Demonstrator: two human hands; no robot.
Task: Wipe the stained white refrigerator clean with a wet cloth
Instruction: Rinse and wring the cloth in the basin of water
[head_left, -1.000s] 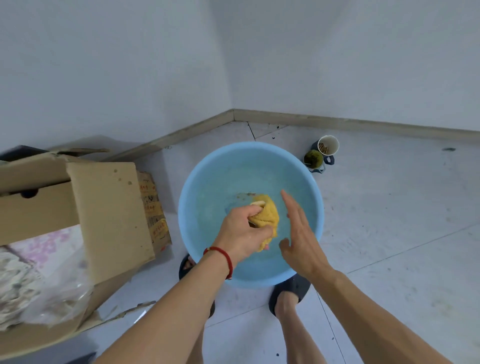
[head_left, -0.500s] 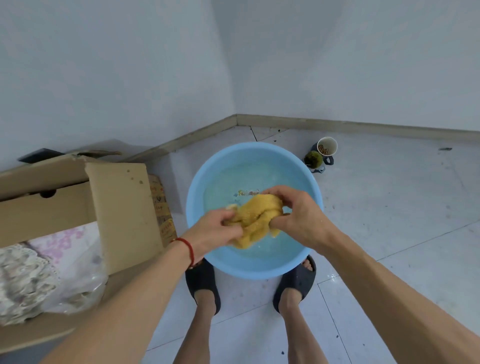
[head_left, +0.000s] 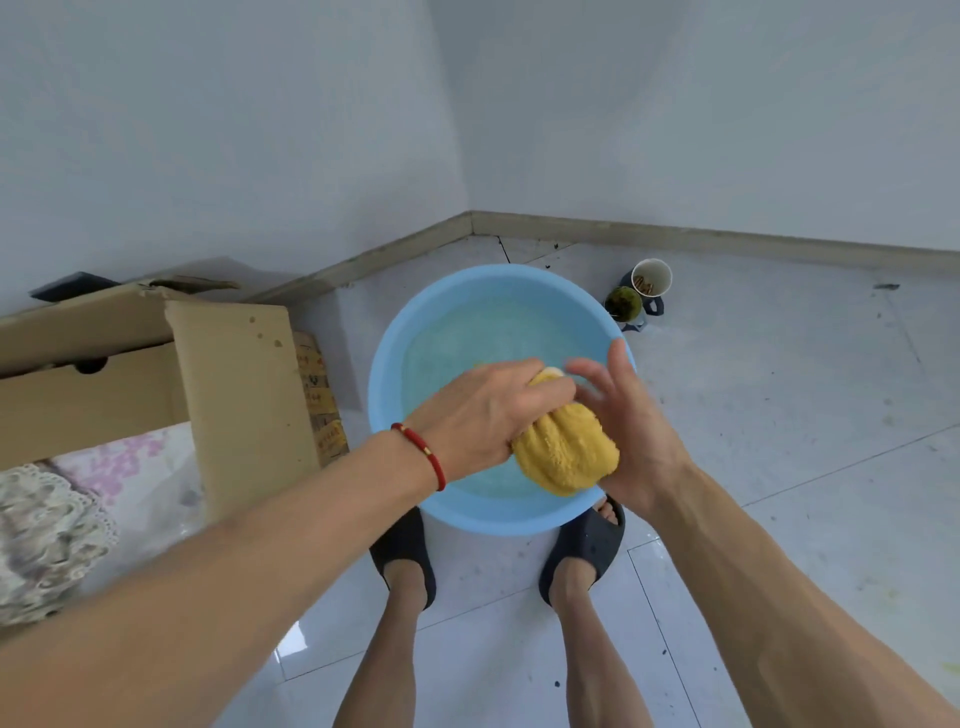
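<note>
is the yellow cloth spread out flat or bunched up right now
Bunched up. The yellow cloth is a thick ridged wad above the blue basin, gripped by the left hand, with the right hand against its other side.

There is only one view, from a wide-angle camera on the person's head. It looks forward and steeply down, over both forearms, into a round light-blue plastic basin (head_left: 395, 364) on the pale tiled floor (head_left: 779, 415). The basin is near and central. Higher in the picture appears the corner of two white walls (head_left: 208, 130). Straight lines bend at the edges.
</note>
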